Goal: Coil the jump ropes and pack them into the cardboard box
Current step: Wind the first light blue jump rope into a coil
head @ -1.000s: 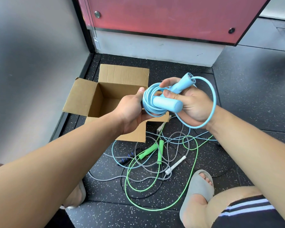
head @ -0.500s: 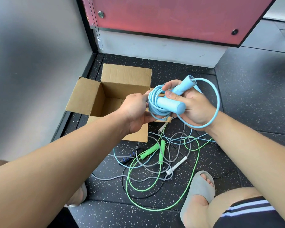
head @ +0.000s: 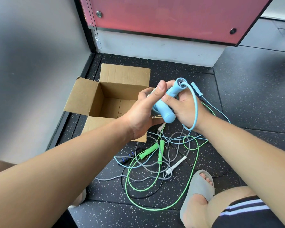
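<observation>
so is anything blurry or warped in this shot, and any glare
Head view: the left hand and right hand, the blue rope they grip and the cardboard box are sharp; the grey wall at left looks soft, with a pale sheen; the wide lens swells the forearms toward the lower corners; light is even, shadows faint.
</observation>
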